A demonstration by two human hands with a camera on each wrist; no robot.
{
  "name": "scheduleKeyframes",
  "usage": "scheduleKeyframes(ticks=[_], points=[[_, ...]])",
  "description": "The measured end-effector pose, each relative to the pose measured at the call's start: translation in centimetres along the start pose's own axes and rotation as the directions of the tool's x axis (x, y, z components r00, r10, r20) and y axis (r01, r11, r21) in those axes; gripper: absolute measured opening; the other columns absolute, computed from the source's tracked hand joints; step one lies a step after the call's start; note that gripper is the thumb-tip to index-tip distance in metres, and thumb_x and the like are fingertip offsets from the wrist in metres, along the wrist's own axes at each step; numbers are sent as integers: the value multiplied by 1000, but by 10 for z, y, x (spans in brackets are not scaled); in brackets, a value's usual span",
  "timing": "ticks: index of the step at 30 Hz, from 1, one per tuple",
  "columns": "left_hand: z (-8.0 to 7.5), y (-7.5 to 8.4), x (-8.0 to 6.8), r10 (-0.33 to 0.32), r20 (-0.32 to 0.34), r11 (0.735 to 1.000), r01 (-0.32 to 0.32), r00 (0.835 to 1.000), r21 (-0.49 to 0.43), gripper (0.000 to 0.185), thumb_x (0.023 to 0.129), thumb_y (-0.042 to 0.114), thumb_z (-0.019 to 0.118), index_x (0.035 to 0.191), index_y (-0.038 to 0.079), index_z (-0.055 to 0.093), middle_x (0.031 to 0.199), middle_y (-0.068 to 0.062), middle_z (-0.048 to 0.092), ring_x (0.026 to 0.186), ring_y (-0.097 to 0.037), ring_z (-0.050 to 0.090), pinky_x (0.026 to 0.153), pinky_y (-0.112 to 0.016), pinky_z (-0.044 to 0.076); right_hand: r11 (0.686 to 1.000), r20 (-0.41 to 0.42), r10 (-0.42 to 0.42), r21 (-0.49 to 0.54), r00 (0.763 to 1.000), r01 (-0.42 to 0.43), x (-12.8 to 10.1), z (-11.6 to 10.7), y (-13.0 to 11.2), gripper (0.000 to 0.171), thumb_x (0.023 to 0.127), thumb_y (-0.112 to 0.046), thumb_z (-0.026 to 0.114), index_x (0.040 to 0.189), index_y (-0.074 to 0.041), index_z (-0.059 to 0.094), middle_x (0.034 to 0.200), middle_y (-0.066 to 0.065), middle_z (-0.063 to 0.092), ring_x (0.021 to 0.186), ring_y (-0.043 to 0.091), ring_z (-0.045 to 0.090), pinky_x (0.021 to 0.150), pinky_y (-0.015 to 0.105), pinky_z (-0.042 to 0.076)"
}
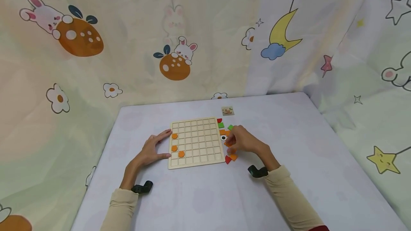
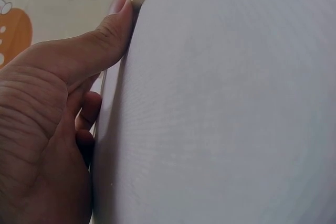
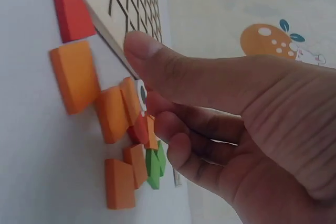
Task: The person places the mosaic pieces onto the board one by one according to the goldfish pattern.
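Note:
My left hand (image 1: 149, 151) touches the left edge of a wooden grid board (image 1: 202, 138), thumb and fingers spread apart. Three orange round pieces (image 1: 181, 154) lie in squares at the board's left side. Beyond its right edge, my right hand (image 1: 243, 140) is over loose pieces, partly covering them in the head view. The right wrist view has the thumb apart from the curled fingers, with no piece between them. Close by lie orange blocks (image 3: 76, 77), a red curved piece (image 3: 73, 14), green pieces (image 3: 153, 169) and a white piece with a black eye (image 1: 223, 138).
A small patterned card (image 1: 228, 111) lies behind the board's far right corner. The table (image 1: 205, 199) has a white cover, and a printed cloth (image 1: 128, 45) hangs behind it. Each wrist wears a black camera, like the right one (image 1: 257, 171).

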State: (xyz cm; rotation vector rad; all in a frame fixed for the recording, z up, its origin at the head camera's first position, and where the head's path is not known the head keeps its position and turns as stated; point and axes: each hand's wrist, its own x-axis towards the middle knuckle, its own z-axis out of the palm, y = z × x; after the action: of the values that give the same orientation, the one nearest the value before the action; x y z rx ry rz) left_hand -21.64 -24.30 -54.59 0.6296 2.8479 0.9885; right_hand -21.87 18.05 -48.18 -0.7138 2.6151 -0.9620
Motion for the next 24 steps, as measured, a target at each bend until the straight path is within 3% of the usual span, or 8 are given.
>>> scheduleKeyframes(ticks=[6, 14, 24], points=[[1, -1, 0, -13, 11, 1000, 13, 1000, -10, 99, 72, 51, 87, 155, 26, 40, 166, 5, 32, 103, -16, 40, 87, -39, 30, 1000, 55, 18, 23, 998, -19, -13, 9, 2, 29, 68, -17, 94, 92, -7, 80, 81, 4, 73, 72, 16, 59, 63, 25, 51], [1, -4, 1, 4, 5, 1000, -4, 1000, -7, 98, 73, 51, 87, 155, 27, 40, 166, 5, 33, 103, -15, 39, 86, -39, 30, 999, 23, 38, -17, 999, -37, -23, 19, 1, 35, 63, -27, 97, 90, -13, 80, 82, -2, 70, 81, 16, 59, 71, 26, 51], [0, -1, 1, 17, 8, 1000, -17, 1000, -23, 97, 74, 47, 87, 156, 25, 40, 166, 2, 32, 106, -17, 40, 87, -40, 28, 992, -10, -29, -126, 1000, 28, -26, 27, -3, 33, 62, -33, 97, 80, -16, 75, 76, -4, 66, 78, 11, 54, 73, 26, 47]])
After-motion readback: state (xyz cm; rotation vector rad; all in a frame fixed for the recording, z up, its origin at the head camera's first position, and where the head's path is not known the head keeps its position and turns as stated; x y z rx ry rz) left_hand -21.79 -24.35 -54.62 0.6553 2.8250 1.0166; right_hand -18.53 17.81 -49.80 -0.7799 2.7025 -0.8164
